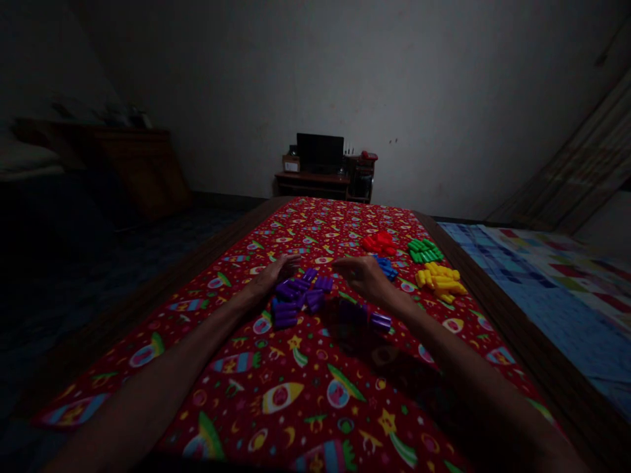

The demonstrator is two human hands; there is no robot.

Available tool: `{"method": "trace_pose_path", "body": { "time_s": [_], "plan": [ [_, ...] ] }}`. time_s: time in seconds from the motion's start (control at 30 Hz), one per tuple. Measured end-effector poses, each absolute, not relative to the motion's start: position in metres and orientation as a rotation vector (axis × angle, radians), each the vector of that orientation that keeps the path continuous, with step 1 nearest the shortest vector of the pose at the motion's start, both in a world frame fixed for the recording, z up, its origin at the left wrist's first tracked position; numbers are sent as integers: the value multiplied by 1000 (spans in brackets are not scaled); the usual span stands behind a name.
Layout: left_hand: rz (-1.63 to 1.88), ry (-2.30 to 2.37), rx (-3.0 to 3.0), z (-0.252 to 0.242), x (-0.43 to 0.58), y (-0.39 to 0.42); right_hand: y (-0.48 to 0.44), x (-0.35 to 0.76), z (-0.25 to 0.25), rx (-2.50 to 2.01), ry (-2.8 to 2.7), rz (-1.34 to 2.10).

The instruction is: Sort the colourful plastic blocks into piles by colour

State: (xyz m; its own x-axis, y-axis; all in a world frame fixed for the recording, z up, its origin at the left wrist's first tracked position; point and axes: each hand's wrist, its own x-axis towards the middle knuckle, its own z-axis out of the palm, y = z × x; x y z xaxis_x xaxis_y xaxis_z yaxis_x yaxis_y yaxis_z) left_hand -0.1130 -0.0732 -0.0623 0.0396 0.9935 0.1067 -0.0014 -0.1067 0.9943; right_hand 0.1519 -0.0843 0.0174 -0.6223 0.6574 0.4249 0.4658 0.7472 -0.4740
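My left hand (276,272) is at the far left edge of a loose pile of purple ridged plastic blocks (298,292), its fingers stretched forward and nothing seen in it. Across the pile, my right hand (363,274) reaches over the cloth with extended fingers pointing left, also holding nothing visible. Below that hand lie a few more dark purple blocks (380,322), apart from the main pile. Just beyond the right hand is a group of blue blocks (387,267), partly covered by it. All the pieces rest on a red patterned cloth (280,361).
Red pieces (379,243), green blocks (424,250) and yellow blocks (441,280) form separate groups at the right. A monitor (320,152) stands on a desk by the far wall. A wooden cabinet (142,171) is at the left, a patchwork-covered bed (557,276) at the right.
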Motion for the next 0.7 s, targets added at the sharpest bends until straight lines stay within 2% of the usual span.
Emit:
{"method": "trace_pose_path", "body": {
  "time_s": [0.07, 0.13, 0.3, 0.37, 0.53, 0.7],
  "plan": [
    [1267, 1097, 1268, -59, -109, -78, -108, 120, 14, -551, -2574, 490],
    [1304, 1057, 1209, -55, -105, -83, -125, 86, 7, -400, -2734, 391],
    [1418, 946, 1029, -48, -108, -90, -133, 37, -19, -629, -2869, -57],
    [1431, 935, 991, -46, -110, -90, -132, 34, -28, -601, -2858, -123],
    [1386, 955, 977, -43, -110, -91, -128, 36, -36, -572, -2688, -34],
    [1402, 967, 1015, -45, -109, -91, -101, 74, -4, -513, -2414, 219]
  ]
}}
